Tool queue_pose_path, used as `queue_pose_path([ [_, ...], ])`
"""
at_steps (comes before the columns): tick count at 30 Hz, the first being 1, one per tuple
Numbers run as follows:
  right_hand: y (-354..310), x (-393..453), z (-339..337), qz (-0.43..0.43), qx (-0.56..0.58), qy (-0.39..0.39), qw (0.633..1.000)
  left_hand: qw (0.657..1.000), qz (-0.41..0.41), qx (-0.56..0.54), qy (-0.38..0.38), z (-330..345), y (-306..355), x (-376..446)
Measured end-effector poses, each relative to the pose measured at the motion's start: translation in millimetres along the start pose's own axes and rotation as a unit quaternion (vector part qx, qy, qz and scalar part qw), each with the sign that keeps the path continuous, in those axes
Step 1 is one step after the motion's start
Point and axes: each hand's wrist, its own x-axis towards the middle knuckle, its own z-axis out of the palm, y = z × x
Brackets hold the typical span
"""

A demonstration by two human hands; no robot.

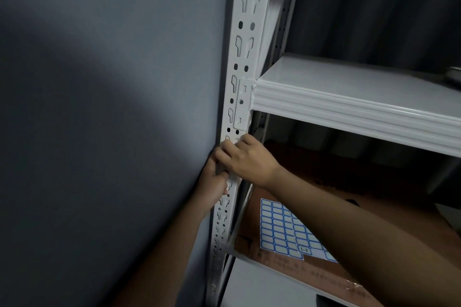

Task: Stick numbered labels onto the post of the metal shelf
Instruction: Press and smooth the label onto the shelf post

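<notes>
So the grip here is two-handed and both are right on the post [235,97]: the right hand [245,158] comes in from the shelf side with its fingers curled over the front face just below the upper shelf [349,92], and it looks like the fingertips are pressing something flat onto the metal. I'd guess that's a label being smoothed down, but the fingers cover the spot, so I honestly can't see the label itself. The left hand [215,184] sits just under the right one, touching it, wrapped around the wall-side edge of the post, thumb to the front. My read is that it's bracing the post, or pinning the lower end of the sticker, while the right hand rubs it flat. Neither hand is spread open; both are closed onto the post. Moving outward, the label sheet [282,228], a blue-bordered grid, lies on a cardboard box [374,182] on the lower shelf, right below the right forearm, handy for peeling the next one. One label on it reads "1-3". Grey wall [112,107] sits tight against the post's left side, which probably explains the cramped left-hand wrap.
</notes>
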Motion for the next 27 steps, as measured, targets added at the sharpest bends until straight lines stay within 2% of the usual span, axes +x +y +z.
queue_pose_path([
  [9, -1.7, 0.8, 1.2, 0.015, 0.005, 0.016, 1.000, 0.999, 0.036, 0.009, 0.015, 2.3, 6.6, -4.2],
  [14, -0.1, 1.3, -0.3, 0.000, -0.005, 0.006, 1.000, 1.000, 0.011, 0.010, 0.009, 0.9, -1.2, 1.2],
  [19, -2.4, 1.6, 1.0, 0.023, 0.005, 0.013, 1.000, 1.000, 0.002, 0.004, 0.003, 1.2, -1.5, -0.2],
  [27, -0.5, -0.8, -0.1, 0.011, 0.004, 0.008, 1.000, 1.000, 0.013, 0.010, 0.013, 0.4, 8.1, -4.0],
])
